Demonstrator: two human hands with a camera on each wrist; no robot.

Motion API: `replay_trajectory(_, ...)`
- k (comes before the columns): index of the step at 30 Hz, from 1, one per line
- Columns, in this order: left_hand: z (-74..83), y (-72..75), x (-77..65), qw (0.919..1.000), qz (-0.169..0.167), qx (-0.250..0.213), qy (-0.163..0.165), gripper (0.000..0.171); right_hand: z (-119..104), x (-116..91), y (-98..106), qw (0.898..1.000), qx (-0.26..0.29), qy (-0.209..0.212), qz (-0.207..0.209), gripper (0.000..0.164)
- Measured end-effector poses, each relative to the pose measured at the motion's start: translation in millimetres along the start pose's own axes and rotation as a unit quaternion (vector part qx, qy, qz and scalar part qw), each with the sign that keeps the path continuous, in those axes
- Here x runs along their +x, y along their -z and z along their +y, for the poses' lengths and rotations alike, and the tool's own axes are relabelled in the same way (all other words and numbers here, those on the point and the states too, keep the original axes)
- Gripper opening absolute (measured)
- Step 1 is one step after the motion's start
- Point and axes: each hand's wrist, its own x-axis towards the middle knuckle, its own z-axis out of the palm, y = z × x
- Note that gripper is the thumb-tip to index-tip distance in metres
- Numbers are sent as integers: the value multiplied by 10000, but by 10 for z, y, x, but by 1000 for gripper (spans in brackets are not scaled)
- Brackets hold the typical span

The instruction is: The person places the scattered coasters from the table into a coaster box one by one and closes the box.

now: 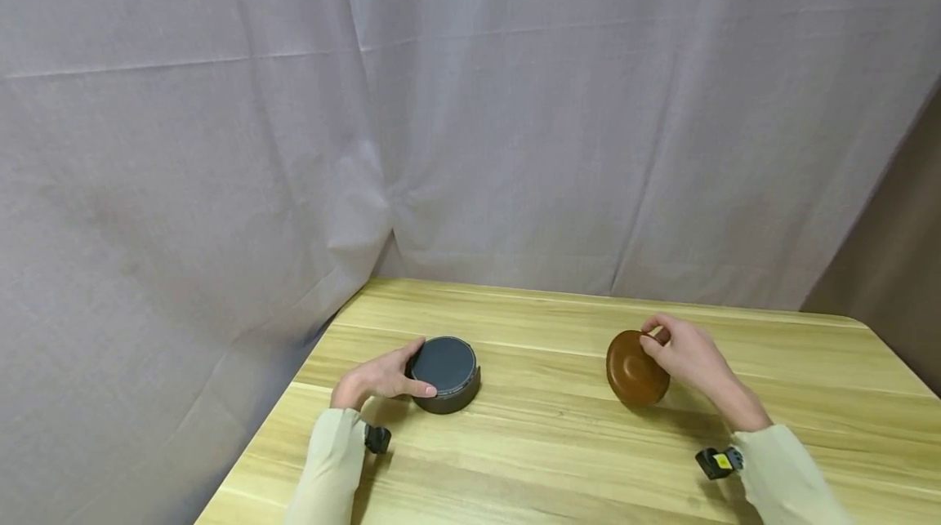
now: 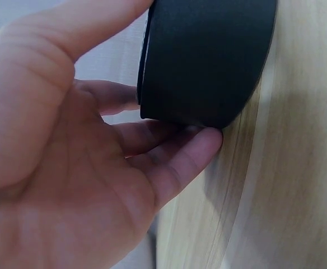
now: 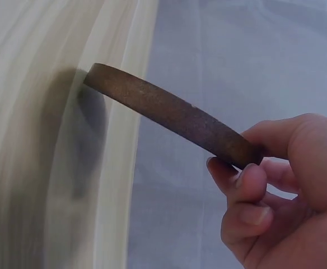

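On the left of the wooden table, my left hand point(image 1: 381, 376) holds a low, round black box point(image 1: 443, 366) by its side. The thumb lies at the rim of its flat top, and in the left wrist view the other fingers curl against the dark wall point(image 2: 208, 61) and its lower edge. To the right, my right hand point(image 1: 689, 360) pinches a brown round disc point(image 1: 632, 370) at its edge between thumb and fingers. This disc is tilted, its face with a ringed centre toward the head camera. Seen edge-on in the right wrist view, the disc point(image 3: 163, 109) casts a shadow on the table.
The light wood-grain table point(image 1: 544, 443) runs back to a grey curtain point(image 1: 515, 141), which also hangs along its left side. A brown cloth point(image 1: 889, 247) hangs at the far right. Each wrist wears a small black camera.
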Motion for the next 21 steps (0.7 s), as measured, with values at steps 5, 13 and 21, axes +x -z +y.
replay_trajectory(5,2,-2,1,10000,-9,-9,19,108,-140,78,-53,9999,49,132,86,15)
replay_trajectory(13,0,-11,15,10000,-58,-19,-65,107,-397,173,-145,9993,260,242,89,17)
replay_trajectory(21,2,-13,14,9999,-79,-47,-60,108,-703,303,-283,9974,571,357,269,17)
